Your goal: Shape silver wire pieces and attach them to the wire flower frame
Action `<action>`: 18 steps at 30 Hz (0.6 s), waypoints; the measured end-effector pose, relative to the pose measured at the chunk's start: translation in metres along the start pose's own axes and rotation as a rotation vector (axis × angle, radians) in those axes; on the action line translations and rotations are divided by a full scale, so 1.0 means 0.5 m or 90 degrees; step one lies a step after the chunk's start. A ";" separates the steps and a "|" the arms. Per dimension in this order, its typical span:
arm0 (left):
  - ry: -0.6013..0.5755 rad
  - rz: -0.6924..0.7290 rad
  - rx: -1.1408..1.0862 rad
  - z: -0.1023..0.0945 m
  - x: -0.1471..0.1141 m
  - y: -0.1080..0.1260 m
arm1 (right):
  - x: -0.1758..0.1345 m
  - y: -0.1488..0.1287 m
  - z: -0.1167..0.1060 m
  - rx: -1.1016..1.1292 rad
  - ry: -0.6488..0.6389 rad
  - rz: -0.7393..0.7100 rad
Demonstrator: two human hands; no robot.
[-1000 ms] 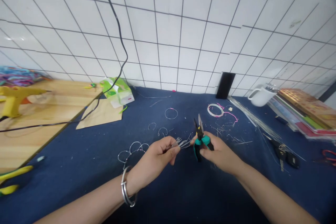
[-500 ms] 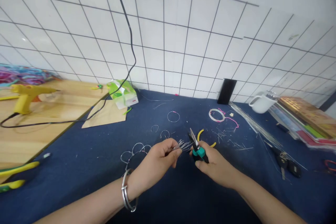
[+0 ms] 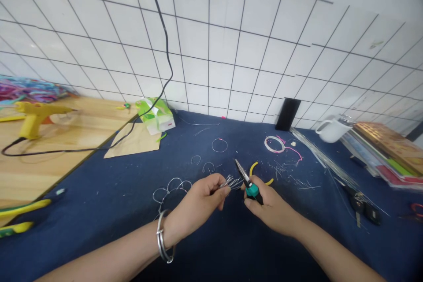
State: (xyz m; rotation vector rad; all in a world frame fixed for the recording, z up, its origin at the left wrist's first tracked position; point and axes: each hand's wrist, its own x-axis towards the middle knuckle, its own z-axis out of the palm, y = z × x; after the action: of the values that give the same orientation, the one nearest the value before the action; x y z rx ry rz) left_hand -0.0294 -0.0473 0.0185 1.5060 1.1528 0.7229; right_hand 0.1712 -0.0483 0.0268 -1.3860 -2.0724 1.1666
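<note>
Pinched in my left hand (image 3: 206, 196) is a bundle of thin silvery wires (image 3: 232, 182), their ends fanning out to the right. My right hand (image 3: 269, 202) is closed around long-nose pliers (image 3: 250, 186) with teal and black grips; the jaws point up and left and look closed, just right of the wire ends. Whether the jaws touch a wire I cannot tell. Behind my left wrist lies a looped wire shape (image 3: 170, 190), partly hidden by the hand. Small bent wire pieces (image 3: 208, 167) and a wire ring (image 3: 220, 145) lie beyond my hands on the dark blue cloth.
Yellow-handled pliers (image 3: 254, 168) lie partly behind my right hand. Wire scraps (image 3: 302, 182), a white coil (image 3: 274, 144), long straight wires (image 3: 317, 154), keys (image 3: 357, 206) and a white mug (image 3: 333, 129) are on the right. A yellow glue gun (image 3: 36, 116) rests on the wooden board at left.
The pliers' jaws have closed together and swung to the left. My left hand keeps its pinch on the wires. The whole view has shifted slightly.
</note>
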 end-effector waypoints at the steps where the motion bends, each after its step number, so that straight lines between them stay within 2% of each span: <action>1: 0.001 0.000 -0.005 0.001 0.001 -0.002 | 0.000 0.001 0.000 0.002 0.002 0.002; 7: -0.001 0.011 -0.018 0.004 0.002 -0.009 | 0.005 0.010 0.007 0.002 0.021 0.020; 12: -0.011 0.011 -0.013 0.002 0.003 -0.006 | 0.010 0.008 0.009 0.018 0.005 0.022; 18: -0.013 0.012 -0.001 0.004 0.004 -0.006 | 0.017 0.023 0.015 -0.072 0.057 -0.048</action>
State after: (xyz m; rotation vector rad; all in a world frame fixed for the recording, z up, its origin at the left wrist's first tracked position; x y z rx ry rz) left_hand -0.0276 -0.0463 0.0149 1.5210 1.1238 0.7206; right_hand 0.1687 -0.0419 0.0121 -1.3714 -2.1351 0.9529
